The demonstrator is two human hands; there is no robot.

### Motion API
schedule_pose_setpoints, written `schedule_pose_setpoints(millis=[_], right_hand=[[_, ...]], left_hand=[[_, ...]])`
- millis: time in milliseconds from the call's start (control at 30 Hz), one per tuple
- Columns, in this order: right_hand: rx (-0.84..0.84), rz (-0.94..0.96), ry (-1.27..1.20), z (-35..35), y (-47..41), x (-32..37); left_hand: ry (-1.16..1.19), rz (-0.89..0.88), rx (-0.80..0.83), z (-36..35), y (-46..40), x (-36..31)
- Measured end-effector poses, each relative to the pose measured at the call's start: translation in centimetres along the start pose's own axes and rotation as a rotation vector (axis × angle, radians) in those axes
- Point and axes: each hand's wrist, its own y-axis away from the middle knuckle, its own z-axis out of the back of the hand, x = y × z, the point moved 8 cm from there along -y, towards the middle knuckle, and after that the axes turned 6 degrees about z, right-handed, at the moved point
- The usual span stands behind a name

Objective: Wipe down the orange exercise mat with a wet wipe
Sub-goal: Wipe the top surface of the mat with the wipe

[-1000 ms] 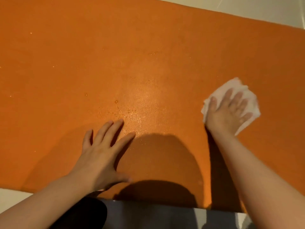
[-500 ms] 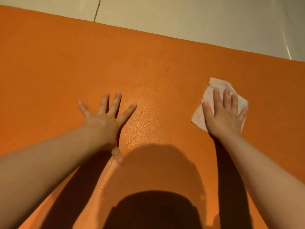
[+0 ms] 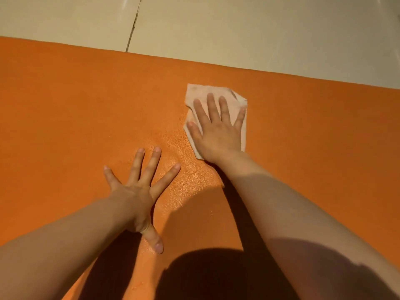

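The orange exercise mat [image 3: 65, 109] fills most of the view, its far edge running across the upper part. A pale wet wipe [image 3: 201, 92] lies flat on the mat near that far edge. My right hand [image 3: 216, 131] presses on the wipe with straight, spread fingers and covers most of it. My left hand [image 3: 138, 191] rests flat on the bare mat, fingers splayed, nearer to me and to the left of the wipe. A damp, shiny patch shows on the mat between the two hands.
Beige floor tiles [image 3: 238, 29] with a grout line lie beyond the mat's far edge. My own shadow darkens the mat at the bottom centre.
My right hand has slid the wipe away from me and to the left, towards the mat's far edge. My left hand moved forward and stays flat. More of the tiled floor is in view.
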Motion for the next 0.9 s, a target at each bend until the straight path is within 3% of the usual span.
schedule_pose_setpoints(millis=[100, 300, 433, 700, 800, 900], right_hand=[[0.108, 0.1, 0.036, 1.4, -2.7, -4.4], [0.041, -0.524, -0.047, 5.0, -0.4, -22.9], [0.012, -0.758, -0.115, 4.7, -1.9, -20.3], [0.119, 0.092, -0.019, 0.7, -7.6, 3.0], [0.107, 0.207, 0.002, 1.0, -6.7, 1.9], [0.056, 0.032, 0.018, 2.1, -5.4, -5.9]], left_hand=[[0.011, -0.005, 0.015, 0.0, 0.0, 0.1], [0.029, -0.025, 0.033, -0.1, 0.1, 0.2], [0.04, -0.03, 0.04, 0.1, 0.0, 0.1], [0.047, -0.043, 0.037, 0.2, -0.1, 0.0], [0.043, -0.038, 0.029, 0.3, -0.1, 0.0], [0.043, -0.045, 0.023, 0.1, 0.0, 0.0]])
